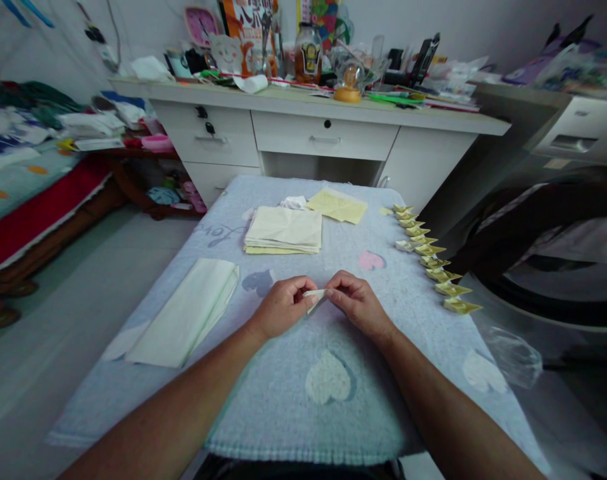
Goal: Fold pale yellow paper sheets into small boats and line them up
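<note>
Between both hands, above the middle of the cloth-covered table (283, 413), is a small folded piece of pale paper (315, 297). My left hand (283, 305) pinches its left end between thumb and fingers. At its right end, my right hand (357, 303) is closed on it too. Fingers hide part of the fold. A stack of cream paper sheets (283, 230) lies beyond the hands, with yellow sheets (338, 204) to its right. Several folded yellow paper boats (428, 250) stand in a row along the right edge of the table.
A larger folded pale sheet (186, 313) lies at the left of the table, and crumpled white tissue (294, 202) behind the stack. A cluttered white desk (328, 133) stands beyond. At the right is a washing machine (558, 247); at the left, a bed (28, 180).
</note>
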### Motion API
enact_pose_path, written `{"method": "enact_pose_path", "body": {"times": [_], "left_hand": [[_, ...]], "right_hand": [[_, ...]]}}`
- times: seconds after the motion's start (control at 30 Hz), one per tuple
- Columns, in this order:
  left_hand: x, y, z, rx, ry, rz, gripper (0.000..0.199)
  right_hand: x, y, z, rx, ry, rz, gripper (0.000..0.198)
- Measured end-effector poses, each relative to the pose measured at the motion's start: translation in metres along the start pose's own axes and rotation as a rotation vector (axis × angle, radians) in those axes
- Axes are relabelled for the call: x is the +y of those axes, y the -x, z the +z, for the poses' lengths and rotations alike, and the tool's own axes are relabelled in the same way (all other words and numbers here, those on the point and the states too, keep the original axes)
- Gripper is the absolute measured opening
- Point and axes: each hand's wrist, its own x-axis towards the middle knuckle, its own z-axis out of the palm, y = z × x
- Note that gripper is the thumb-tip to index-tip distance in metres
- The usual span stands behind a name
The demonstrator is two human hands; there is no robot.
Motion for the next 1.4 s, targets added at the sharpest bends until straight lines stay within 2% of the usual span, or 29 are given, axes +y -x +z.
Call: {"method": "enact_pose_path", "body": {"times": [0.13,0.27,0.37,0.5,0.63,0.97,1.27,1.4], "left_hand": [[-0.003,-0.004,0.002,0.038,0.323,-0.054,0.019],[-0.002,-0.006,0.004,0.066,0.478,-0.083,0.022],[-0.001,-0.006,0.005,0.072,0.457,-0.084,0.022],[-0.004,-0.006,0.005,0.093,0.356,-0.015,0.019],[-0.006,-0.007,0.002,0.124,0.25,-0.016,0.02],[-0.005,-0.008,0.005,0.156,0.413,-0.058,0.018],[-0.006,-0.006,-0.001,0.061,0.281,-0.067,0.019],[-0.005,-0.005,0.001,0.113,0.429,-0.097,0.019]], "right_hand": [[0.0,0.001,0.006,-0.049,-0.114,0.046,0.027],[-0.002,0.003,0.01,-0.107,0.075,0.037,0.025],[-0.002,0.003,0.011,-0.09,0.171,0.002,0.024],[0.001,0.002,0.011,-0.065,0.235,-0.021,0.022],[0.002,0.002,0.012,-0.095,0.306,-0.085,0.021],[-0.001,0.003,0.017,-0.03,0.36,-0.151,0.026],[-0.001,0.004,0.013,-0.038,0.347,-0.168,0.023],[-0.004,0.007,0.011,-0.029,0.293,-0.172,0.019]]}}
